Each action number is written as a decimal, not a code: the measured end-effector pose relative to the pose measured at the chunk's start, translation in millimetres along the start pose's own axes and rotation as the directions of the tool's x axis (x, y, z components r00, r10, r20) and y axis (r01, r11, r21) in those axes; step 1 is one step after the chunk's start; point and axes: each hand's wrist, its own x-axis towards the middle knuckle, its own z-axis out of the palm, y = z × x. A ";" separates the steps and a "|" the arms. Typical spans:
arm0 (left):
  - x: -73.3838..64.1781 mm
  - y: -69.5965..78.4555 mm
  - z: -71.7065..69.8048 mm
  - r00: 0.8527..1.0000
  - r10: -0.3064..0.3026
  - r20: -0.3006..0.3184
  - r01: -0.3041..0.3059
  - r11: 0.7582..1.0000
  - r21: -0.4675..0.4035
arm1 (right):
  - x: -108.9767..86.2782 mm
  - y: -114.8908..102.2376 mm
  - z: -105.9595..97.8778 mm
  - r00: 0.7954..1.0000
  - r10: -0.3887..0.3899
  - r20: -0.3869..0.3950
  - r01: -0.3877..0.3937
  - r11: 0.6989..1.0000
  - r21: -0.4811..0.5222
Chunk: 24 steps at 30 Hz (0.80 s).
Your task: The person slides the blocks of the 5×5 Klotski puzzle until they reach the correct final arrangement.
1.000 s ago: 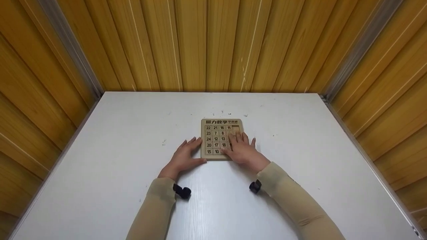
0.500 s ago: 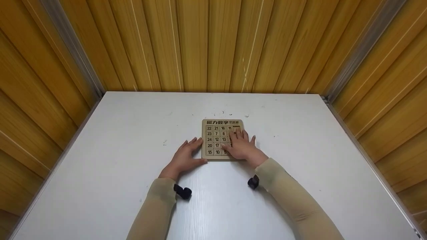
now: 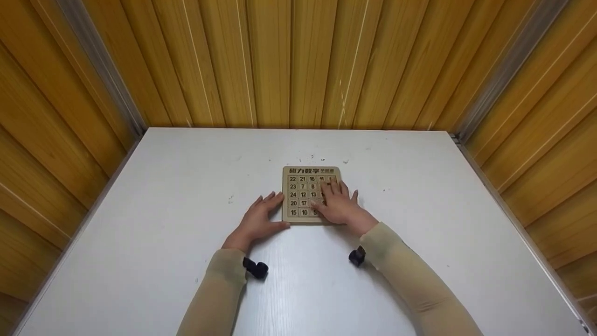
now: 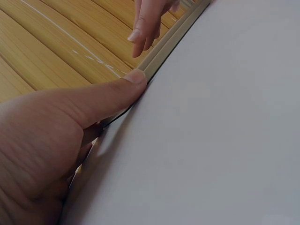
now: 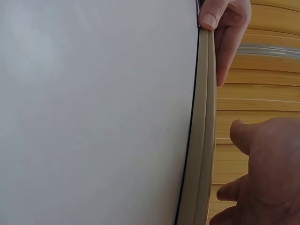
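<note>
A wooden sliding number puzzle (image 3: 303, 195) lies flat on the white table, with numbered tiles in a frame under a printed heading. My left hand (image 3: 260, 221) holds its near left corner, thumb at the front edge and fingers against the left side. The left wrist view shows that thumb (image 4: 117, 93) on the edge. My right hand (image 3: 343, 205) rests over the right columns with its fingers spread, touching tiles near the top right and hiding several others. In the right wrist view the puzzle's edge (image 5: 201, 117) is seen side-on, with the right fingers above the tile face.
The white table (image 3: 186, 186) has small scuffs beyond the puzzle. Yellow wood-look panel walls (image 3: 289, 65) stand behind and on both sides. A black wrist camera (image 3: 255, 269) sits on the left sleeve, and another black camera (image 3: 357, 256) on the right.
My right fingers have moved slightly away from me, and a tile now fills the top right slot where a dark gap showed. My left hand stays at the corner.
</note>
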 end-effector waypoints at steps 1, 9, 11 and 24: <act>0.1 -0.1 -0.1 1.000 0.007 0.001 -0.007 1.000 0.004 | -4.2 -0.7 -0.2 1.000 -0.006 -0.002 0.006 1.000 0.008; 0.4 -0.3 -0.6 1.000 0.030 0.001 -0.030 1.000 0.004 | -40.2 -2.2 0.8 0.999 -0.048 0.015 0.048 0.999 -0.007; 0.3 0.1 -0.3 1.000 0.030 0.001 -0.030 1.000 0.008 | -45.6 -1.3 2.2 0.999 -0.048 0.021 0.048 0.999 -0.011; 0.3 1.5 -0.4 1.000 0.006 0.008 -0.006 1.000 0.025 | -48.2 1.1 3.4 0.999 -0.030 0.039 0.030 0.999 -0.019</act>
